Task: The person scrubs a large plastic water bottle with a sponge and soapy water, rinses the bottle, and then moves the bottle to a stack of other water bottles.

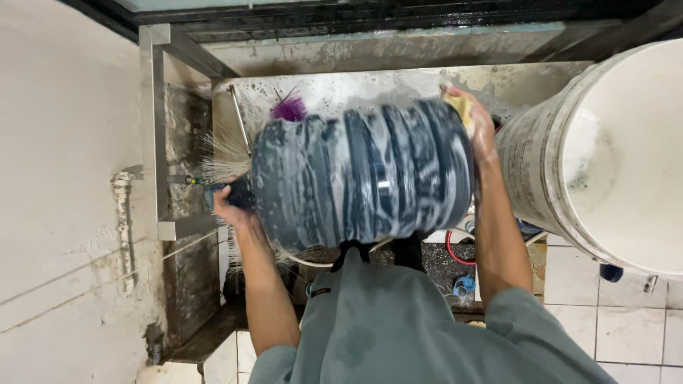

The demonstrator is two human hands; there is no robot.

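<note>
A large dark blue ribbed water jug, wet and soapy, lies sideways in front of me over a stained metal sink. My left hand grips its neck end at the left. My right hand presses a yellow sponge against the jug's bottom end at the upper right. The jug looks blurred from movement.
A big white plastic bucket with foam inside stands at the right. Brushes with pale and purple bristles sit behind the jug. A white wall with a pipe is at the left. White floor tiles lie below, with a red hose loop.
</note>
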